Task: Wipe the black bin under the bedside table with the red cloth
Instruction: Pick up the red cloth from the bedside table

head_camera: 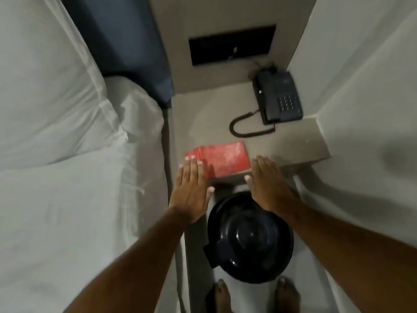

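Note:
The red cloth [223, 159] lies folded flat at the front edge of the beige bedside table [203, 114]. The black round bin [249, 238] stands on the floor just in front of the table, its lid facing up. My left hand [191, 188] hovers flat with fingers together over the cloth's left end, fingertips at its edge. My right hand [268, 184] is held flat, palm down, just right of the cloth and above the bin's far rim. Neither hand holds anything.
A dark corded telephone [277, 98] sits at the table's back right. The white bed [67, 177] with pillows fills the left. A white wall [361, 86] closes the right side. My bare feet [287, 294] stand on the floor by the bin.

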The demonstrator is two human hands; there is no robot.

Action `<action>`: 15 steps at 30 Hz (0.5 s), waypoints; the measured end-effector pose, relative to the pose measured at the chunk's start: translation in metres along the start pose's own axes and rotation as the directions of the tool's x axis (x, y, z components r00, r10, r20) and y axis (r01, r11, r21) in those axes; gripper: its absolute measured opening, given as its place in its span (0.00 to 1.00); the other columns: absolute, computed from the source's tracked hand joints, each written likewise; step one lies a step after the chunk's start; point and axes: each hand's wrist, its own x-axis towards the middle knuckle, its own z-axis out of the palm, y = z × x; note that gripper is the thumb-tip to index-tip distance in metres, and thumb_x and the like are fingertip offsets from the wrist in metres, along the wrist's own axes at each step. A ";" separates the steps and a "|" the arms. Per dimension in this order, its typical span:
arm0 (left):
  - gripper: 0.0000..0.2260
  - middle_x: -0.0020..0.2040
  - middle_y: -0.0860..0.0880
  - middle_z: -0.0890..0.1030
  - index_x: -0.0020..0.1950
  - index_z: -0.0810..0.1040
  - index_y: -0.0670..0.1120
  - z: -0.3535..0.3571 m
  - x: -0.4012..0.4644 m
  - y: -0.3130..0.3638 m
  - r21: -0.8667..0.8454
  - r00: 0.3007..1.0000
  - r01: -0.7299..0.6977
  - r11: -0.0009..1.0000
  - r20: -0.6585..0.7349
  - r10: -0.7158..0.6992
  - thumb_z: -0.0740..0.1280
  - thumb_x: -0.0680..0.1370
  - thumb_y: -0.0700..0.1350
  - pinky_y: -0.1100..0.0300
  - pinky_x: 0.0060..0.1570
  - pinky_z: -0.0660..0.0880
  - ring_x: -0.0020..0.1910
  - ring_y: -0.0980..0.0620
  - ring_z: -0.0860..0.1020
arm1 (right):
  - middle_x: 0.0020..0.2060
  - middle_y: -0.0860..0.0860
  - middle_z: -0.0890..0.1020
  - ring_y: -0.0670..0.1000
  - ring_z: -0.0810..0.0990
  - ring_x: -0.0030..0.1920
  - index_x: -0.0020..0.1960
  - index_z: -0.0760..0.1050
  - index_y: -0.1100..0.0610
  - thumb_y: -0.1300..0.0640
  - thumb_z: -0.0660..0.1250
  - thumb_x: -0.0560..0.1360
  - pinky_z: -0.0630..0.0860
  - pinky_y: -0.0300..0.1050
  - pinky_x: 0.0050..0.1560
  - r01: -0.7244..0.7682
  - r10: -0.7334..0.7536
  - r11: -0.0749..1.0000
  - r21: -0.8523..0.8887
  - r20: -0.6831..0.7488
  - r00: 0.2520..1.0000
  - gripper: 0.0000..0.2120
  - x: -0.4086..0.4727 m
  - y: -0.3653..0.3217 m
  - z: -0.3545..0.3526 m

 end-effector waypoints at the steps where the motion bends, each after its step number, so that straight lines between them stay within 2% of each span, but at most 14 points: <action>1: 0.35 0.79 0.29 0.56 0.78 0.53 0.32 0.015 0.004 -0.003 0.010 1.000 0.011 1.000 0.022 -0.012 0.48 0.81 0.57 0.39 0.78 0.50 0.79 0.32 0.53 | 0.69 0.68 0.74 0.67 0.72 0.70 0.71 0.70 0.71 0.54 0.64 0.81 0.63 0.59 0.73 0.008 -0.008 1.000 -0.025 0.016 1.000 0.25 0.003 0.004 0.016; 3: 0.35 0.80 0.30 0.52 0.79 0.49 0.33 0.033 0.014 -0.009 0.006 0.999 0.026 1.000 0.028 -0.026 0.49 0.81 0.57 0.40 0.78 0.48 0.80 0.33 0.50 | 0.66 0.66 0.76 0.65 0.73 0.67 0.68 0.72 0.69 0.52 0.60 0.83 0.66 0.56 0.70 -0.002 0.000 1.000 0.027 0.070 0.998 0.23 0.013 0.007 0.033; 4: 0.35 0.80 0.30 0.50 0.79 0.47 0.33 0.041 0.019 -0.011 0.015 0.998 0.025 1.000 0.054 -0.025 0.50 0.82 0.57 0.40 0.79 0.48 0.80 0.34 0.49 | 0.61 0.66 0.78 0.65 0.76 0.63 0.63 0.75 0.69 0.52 0.60 0.83 0.69 0.56 0.65 -0.040 0.035 0.996 0.075 0.077 0.996 0.20 0.018 0.004 0.037; 6: 0.34 0.81 0.33 0.46 0.80 0.43 0.35 0.057 0.023 -0.011 -0.002 0.993 -0.017 1.000 0.118 0.017 0.52 0.83 0.56 0.42 0.79 0.46 0.81 0.36 0.46 | 0.52 0.67 0.80 0.65 0.79 0.53 0.51 0.79 0.69 0.52 0.61 0.83 0.73 0.54 0.55 -0.200 0.199 0.952 0.231 0.030 0.980 0.20 0.028 -0.005 0.050; 7: 0.34 0.82 0.34 0.45 0.80 0.42 0.37 0.063 0.026 -0.012 -0.010 0.989 -0.035 0.999 0.145 0.036 0.52 0.84 0.55 0.43 0.79 0.44 0.81 0.37 0.45 | 0.50 0.66 0.81 0.64 0.80 0.51 0.49 0.80 0.69 0.50 0.63 0.82 0.74 0.52 0.51 -0.296 0.307 0.901 0.318 0.017 0.952 0.21 0.035 -0.008 0.054; 9: 0.31 0.82 0.37 0.44 0.81 0.43 0.39 0.068 0.033 -0.011 -0.023 0.981 -0.048 0.999 0.186 0.051 0.52 0.84 0.52 0.45 0.77 0.42 0.81 0.39 0.44 | 0.53 0.64 0.81 0.63 0.81 0.53 0.54 0.79 0.67 0.47 0.68 0.79 0.75 0.51 0.51 -0.445 0.500 0.765 0.466 0.007 0.866 0.21 0.050 -0.015 0.055; 11: 0.29 0.83 0.38 0.45 0.81 0.45 0.39 0.071 0.037 -0.007 -0.038 0.978 -0.027 0.999 0.205 0.034 0.51 0.85 0.51 0.47 0.76 0.41 0.81 0.40 0.44 | 0.63 0.62 0.78 0.61 0.79 0.61 0.65 0.73 0.64 0.46 0.73 0.75 0.75 0.50 0.56 -0.551 0.650 0.583 0.597 0.064 0.757 0.28 0.065 -0.015 0.056; 13: 0.29 0.83 0.38 0.47 0.81 0.46 0.39 0.074 0.036 -0.003 -0.047 0.981 -0.002 0.999 0.196 0.012 0.51 0.85 0.50 0.48 0.75 0.40 0.81 0.39 0.45 | 0.66 0.60 0.78 0.60 0.79 0.63 0.69 0.72 0.63 0.47 0.76 0.74 0.75 0.46 0.53 -0.626 0.680 0.508 0.591 0.171 0.713 0.31 0.077 -0.016 0.059; 15: 0.29 0.83 0.38 0.47 0.81 0.46 0.39 0.071 0.037 -0.004 -0.045 0.978 -0.003 0.999 0.210 0.012 0.52 0.85 0.49 0.48 0.77 0.42 0.81 0.39 0.45 | 0.62 0.59 0.82 0.58 0.82 0.59 0.66 0.76 0.63 0.52 0.75 0.75 0.75 0.42 0.47 -0.630 0.663 0.491 0.602 0.210 0.718 0.24 0.087 -0.013 0.061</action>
